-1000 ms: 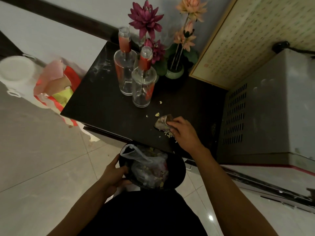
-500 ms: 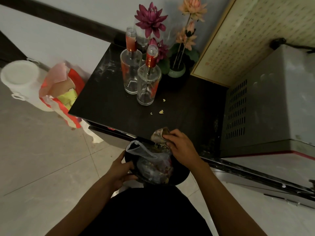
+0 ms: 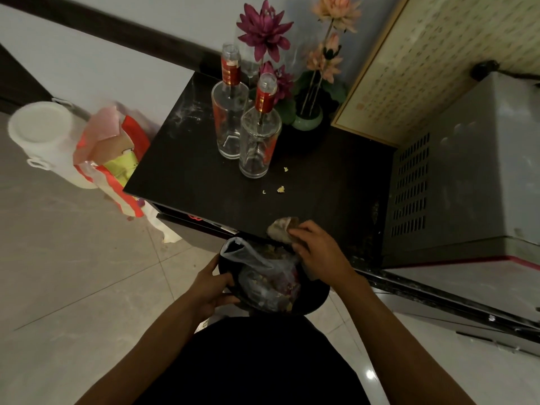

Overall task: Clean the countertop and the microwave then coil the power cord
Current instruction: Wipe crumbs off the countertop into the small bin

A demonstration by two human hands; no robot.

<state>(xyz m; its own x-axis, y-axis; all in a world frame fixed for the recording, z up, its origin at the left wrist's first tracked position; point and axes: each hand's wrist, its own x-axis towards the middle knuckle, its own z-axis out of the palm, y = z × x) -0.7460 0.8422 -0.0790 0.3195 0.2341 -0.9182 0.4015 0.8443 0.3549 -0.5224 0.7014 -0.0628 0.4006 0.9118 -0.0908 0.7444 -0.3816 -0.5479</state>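
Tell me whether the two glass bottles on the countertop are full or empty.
Empty, as far as shows: both glass bottles stand upright on the countertop, and their clear bodies show no liquid line.

Dim indoor light, dark counter [image 3: 204,182] swallowing detail, small bright glare spot on the glossy floor tiles [image 3: 370,374], wide-angle bending at the edges, white container [image 3: 43,133] at left softly blurred

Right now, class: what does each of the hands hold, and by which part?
Left hand grips the black bin by its rim. Right hand pinches the cloth by its near end.
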